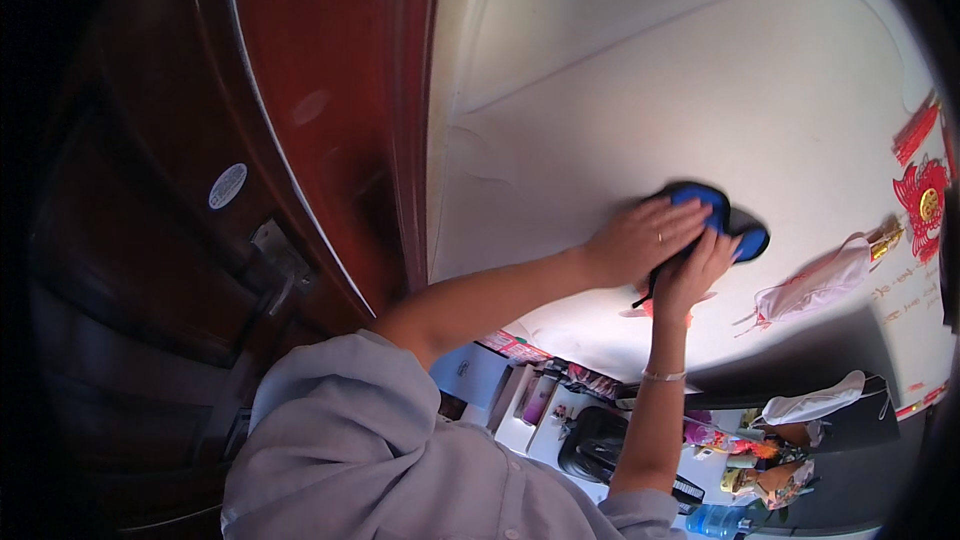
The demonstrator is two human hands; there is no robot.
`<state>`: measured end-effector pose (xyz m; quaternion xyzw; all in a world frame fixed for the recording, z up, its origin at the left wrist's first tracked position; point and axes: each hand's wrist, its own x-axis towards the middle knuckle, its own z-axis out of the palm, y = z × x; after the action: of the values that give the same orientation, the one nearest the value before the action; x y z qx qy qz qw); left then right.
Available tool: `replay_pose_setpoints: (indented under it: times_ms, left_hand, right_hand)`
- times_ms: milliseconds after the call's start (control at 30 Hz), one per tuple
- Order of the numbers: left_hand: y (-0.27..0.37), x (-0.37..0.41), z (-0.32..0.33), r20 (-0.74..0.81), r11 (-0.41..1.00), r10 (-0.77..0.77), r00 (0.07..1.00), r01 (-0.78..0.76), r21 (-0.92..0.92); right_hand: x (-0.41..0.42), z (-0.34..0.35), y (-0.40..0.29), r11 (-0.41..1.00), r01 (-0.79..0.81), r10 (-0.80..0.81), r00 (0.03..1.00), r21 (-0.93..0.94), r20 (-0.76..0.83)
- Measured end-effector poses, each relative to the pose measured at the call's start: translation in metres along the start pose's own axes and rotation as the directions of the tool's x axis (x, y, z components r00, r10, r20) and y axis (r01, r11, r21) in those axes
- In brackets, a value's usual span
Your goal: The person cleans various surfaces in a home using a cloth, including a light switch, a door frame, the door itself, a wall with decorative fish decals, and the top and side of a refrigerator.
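Observation:
Before the pale wall [570,135] is a blue and black padded piece with two rounded lobes, which looks like a sleep mask [748,246]. My left hand [637,240], wearing a ring, lies over one lobe with its fingers stretched across the blue side. From below, my right hand [694,274] grips the middle with bent fingers, and a bracelet circles that wrist. A thin black strap end [643,301] sticks out below the hands. The hands are slightly blurred and cover much of the piece. Whether it touches the wall cannot be told.
A dark red wooden door [157,255] with a metal handle [281,292] stands at left. White face masks [814,281] hang at right near a red paper-cut ornament [926,202]. Beyond my right arm are a black chair [592,442], a cluttered white surface [517,431] and a blue water bottle [716,521].

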<state>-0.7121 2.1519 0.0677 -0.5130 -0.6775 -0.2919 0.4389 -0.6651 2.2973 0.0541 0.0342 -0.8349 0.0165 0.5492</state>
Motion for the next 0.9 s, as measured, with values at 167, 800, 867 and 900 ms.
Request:
replay_pose_setpoints:
  times_ms: [167,800,867,900]
  left_hand:
    - [-0.056,0.029,-0.072,-0.311,0.978,-0.179,0.934,0.203,0.047]
    - [-0.042,-0.184,-0.046,0.225,0.885,-0.465,0.856,0.442,0.147]
    - [-0.047,-0.113,-0.044,0.1,0.957,-0.286,0.953,0.279,0.075]
    - [-0.044,-0.075,-0.042,0.074,0.974,-0.223,0.972,0.219,0.06]
  right_hand:
    - [0.122,-0.004,-0.08,0.969,0.246,-0.244,0.969,0.038,-0.047]
    - [-0.054,0.057,-0.096,0.914,0.312,-0.38,0.882,0.262,0.277]
    - [-0.021,0.047,-0.083,0.957,0.206,-0.232,0.966,0.203,0.116]
    - [-0.007,0.042,-0.071,0.973,0.141,-0.147,0.989,0.181,0.023]
